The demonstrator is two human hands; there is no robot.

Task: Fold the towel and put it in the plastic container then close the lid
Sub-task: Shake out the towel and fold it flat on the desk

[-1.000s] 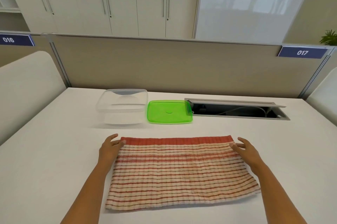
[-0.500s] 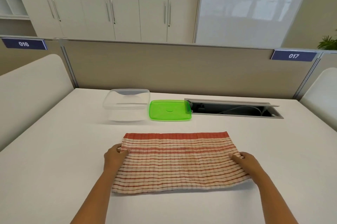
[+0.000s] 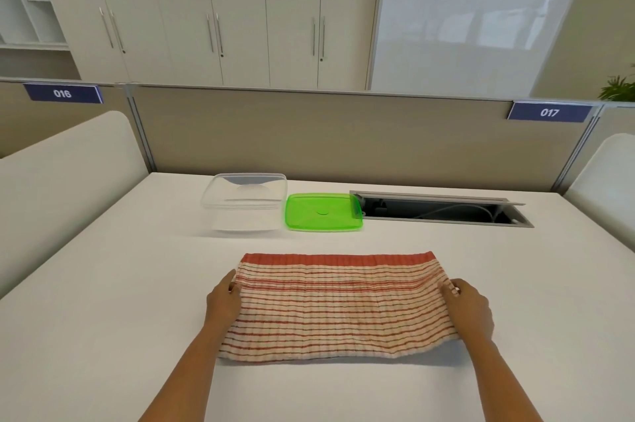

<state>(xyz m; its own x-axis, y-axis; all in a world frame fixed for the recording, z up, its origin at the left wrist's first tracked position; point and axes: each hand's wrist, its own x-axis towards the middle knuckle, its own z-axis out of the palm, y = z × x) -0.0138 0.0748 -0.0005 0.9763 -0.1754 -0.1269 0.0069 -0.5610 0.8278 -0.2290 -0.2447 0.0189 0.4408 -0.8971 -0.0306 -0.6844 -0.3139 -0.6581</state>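
1. The towel (image 3: 336, 304), red-and-cream striped with a solid red band along its far edge, lies folded into a wide rectangle on the white table (image 3: 103, 318), in front of the person and near the front edge.
2. The left hand (image 3: 222, 301) is at the towel's left edge, fingers curled and pinching the fabric.
3. The right hand (image 3: 469, 303) is at the towel's right edge, fingers likewise closed on the fabric.
4. The towel's side edges are slightly raised at both grips. Its middle rests on the table.
5. The clear plastic container (image 3: 245, 201) stands open and upright beyond the towel, to the left of centre.
6. The green lid (image 3: 323, 212) lies flat on the table just beside the container, on its right.
7. An open cable hatch (image 3: 439, 212) is set into the table, touching or just beside the lid's right edge.
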